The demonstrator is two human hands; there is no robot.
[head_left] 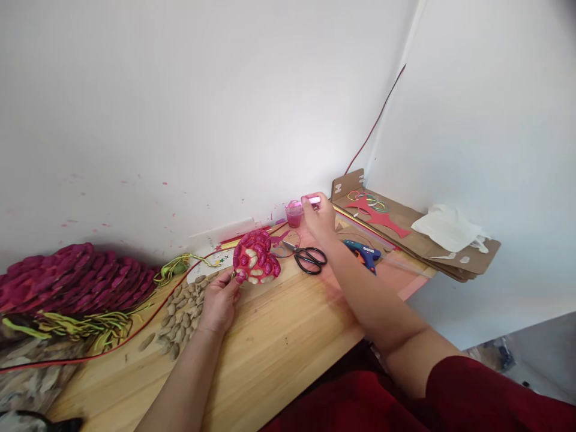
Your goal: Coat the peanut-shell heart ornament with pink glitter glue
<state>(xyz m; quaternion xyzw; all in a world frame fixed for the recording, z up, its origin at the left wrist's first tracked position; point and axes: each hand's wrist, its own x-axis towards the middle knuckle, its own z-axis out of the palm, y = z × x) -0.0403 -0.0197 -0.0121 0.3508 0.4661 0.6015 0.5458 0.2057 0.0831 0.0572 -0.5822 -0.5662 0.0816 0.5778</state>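
My left hand (221, 299) is closed on the lower left edge of a red craft piece (256, 258) covered with peanut shells. Most of its shells are magenta; a few are bare and pale. At the back of the table my right hand (320, 216) grips a white-handled tool, seemingly a paintbrush (314, 200), over a small clear cup of pink paint (294, 216). The brush's tip is not clearly visible at the cup's rim. Black-handled scissors (310, 260) lie between my two hands. Loose peanut shells (182, 315) are heaped beside my left wrist.
Finished-looking magenta pieces (76, 279) are stacked at left, with yellow-green cords (81, 327). A red cable (148, 321) crosses the table (270, 342). A blue glue gun (366, 255) lies by my right forearm. Cardboard (472, 258) with a white cloth (450, 227) sits at right.
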